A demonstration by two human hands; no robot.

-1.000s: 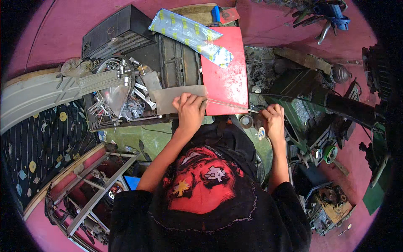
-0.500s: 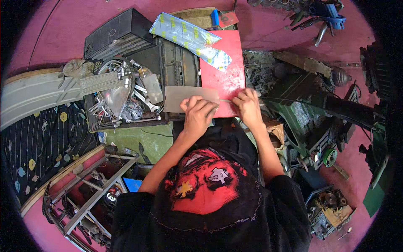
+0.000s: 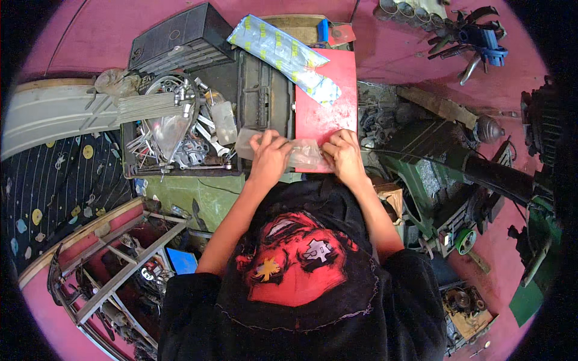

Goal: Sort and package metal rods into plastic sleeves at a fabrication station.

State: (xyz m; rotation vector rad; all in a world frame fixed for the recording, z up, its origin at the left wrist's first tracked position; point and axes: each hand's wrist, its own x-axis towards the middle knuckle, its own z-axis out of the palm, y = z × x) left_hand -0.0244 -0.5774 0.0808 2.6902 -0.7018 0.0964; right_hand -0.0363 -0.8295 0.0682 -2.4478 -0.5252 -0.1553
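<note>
A long translucent plastic sleeve (image 3: 304, 154) stretches between my hands over the front of a red panel (image 3: 328, 120). My left hand (image 3: 269, 157) is closed on the sleeve toward its left part, fingers curled over it; one end sticks out to the left over a dark case. At the sleeve's right end, my right hand (image 3: 345, 156) pinches it with bent fingers. The plastic looks creased and bunched between the two hands. Whether anything lies inside it, I cannot make out. On the panel's far part rests a silver-blue printed packet (image 3: 286, 57).
To the left, an open tool case (image 3: 126, 159) holds spanners, sockets and a bundle of thin grey rods (image 3: 150, 108). A black box (image 3: 180, 39) stands behind it. Green machinery (image 3: 409, 180) is on the right, and a metal frame (image 3: 120, 265) lies at lower left.
The sleeve now spans both hands, where a brownish flat piece lay left and a thin rod showed between them. My left hand has moved slightly left. The whole view has shifted a little.
</note>
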